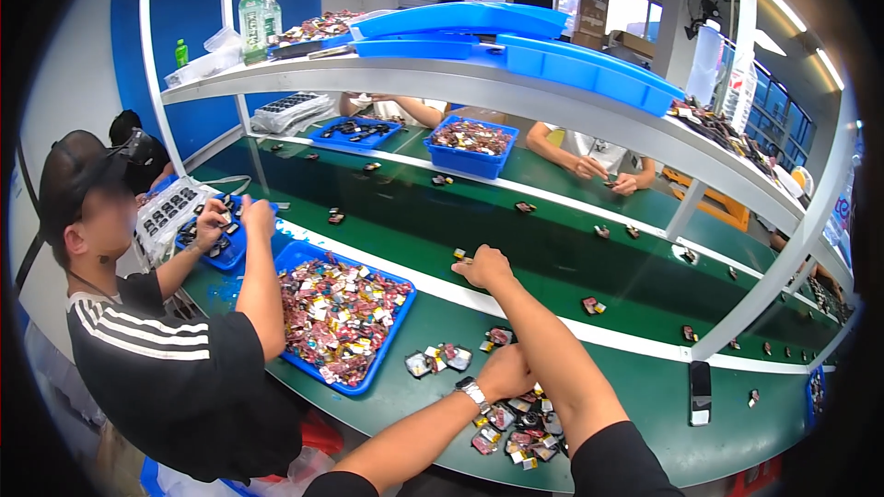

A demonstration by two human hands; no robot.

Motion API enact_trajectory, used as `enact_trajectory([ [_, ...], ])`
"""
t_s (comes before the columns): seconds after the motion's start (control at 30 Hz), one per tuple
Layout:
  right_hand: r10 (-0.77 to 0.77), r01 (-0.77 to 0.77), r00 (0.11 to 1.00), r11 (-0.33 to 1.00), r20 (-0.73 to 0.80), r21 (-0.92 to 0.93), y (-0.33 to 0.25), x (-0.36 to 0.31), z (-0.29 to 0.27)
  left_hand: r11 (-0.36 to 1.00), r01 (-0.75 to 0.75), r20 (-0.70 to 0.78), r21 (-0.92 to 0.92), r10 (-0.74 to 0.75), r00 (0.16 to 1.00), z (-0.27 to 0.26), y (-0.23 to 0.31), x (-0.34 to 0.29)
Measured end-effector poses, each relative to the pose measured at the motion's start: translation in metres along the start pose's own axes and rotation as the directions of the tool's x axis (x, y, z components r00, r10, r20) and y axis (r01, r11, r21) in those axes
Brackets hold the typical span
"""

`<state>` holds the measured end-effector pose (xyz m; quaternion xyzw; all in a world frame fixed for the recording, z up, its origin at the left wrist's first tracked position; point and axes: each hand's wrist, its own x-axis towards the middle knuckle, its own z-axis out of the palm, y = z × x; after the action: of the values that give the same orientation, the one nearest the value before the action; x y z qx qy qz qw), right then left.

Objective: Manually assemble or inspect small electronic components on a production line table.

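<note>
My right hand (pixel 486 269) reaches out over the green conveyor belt, fingers drawn together. At its fingertips is a small electronic part (pixel 459 255) with a yellow patch. Closer in, my left hand (pixel 506 374), with a metal-banded watch on the wrist, is at a loose pile of small circuit-board parts (pixel 520 437). My right forearm crosses in front of the left fingers and hides them, so what they hold does not show. A few dark-rimmed parts with pale faces (pixel 439 361) lie on the green table left of that hand.
A blue tray (pixel 412 299) heaped with similar parts stands left, beside a co-worker (pixel 175 340) handling parts over another blue tray. Parts ride spaced along the belt (pixel 396 207). A phone (pixel 701 393) lies right. A white-framed shelf (pixel 414 74) spans overhead; other people work opposite.
</note>
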<state>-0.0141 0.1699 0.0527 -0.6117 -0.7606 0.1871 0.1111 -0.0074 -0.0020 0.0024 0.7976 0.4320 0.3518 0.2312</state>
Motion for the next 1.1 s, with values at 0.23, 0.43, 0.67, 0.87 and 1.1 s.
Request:
enact_trajectory([
  [0.23,-0.082,0.078,0.988,0.996,-0.131,-0.033,0.005,0.014,0.023,0.999,-0.043,-0.078,0.011,0.044,0.996,0.005,-0.005,-0.001],
  [0.43,-0.089,0.175,0.963,0.925,-0.255,0.336,0.060,-0.032,-0.013,0.977,-0.186,-0.197,-0.103,0.163,0.967,0.008,-0.004,0.000],
  [0.67,-0.257,0.379,0.904,0.852,-0.341,0.362,0.157,-0.166,-0.055,0.902,0.033,-0.310,-0.430,-0.182,0.933,0.000,-0.005,0.008],
  [0.87,-0.473,0.583,0.792,0.774,-0.386,0.248,0.158,-0.233,-0.051,0.516,0.403,0.317,-0.756,-0.250,0.915,-0.005,-0.003,0.006],
  [1.1,-0.561,0.673,0.705,0.722,-0.435,0.160,0.160,-0.241,-0.053,0.370,0.450,0.434,-0.813,-0.132,0.891,0.001,-0.001,0.006],
])
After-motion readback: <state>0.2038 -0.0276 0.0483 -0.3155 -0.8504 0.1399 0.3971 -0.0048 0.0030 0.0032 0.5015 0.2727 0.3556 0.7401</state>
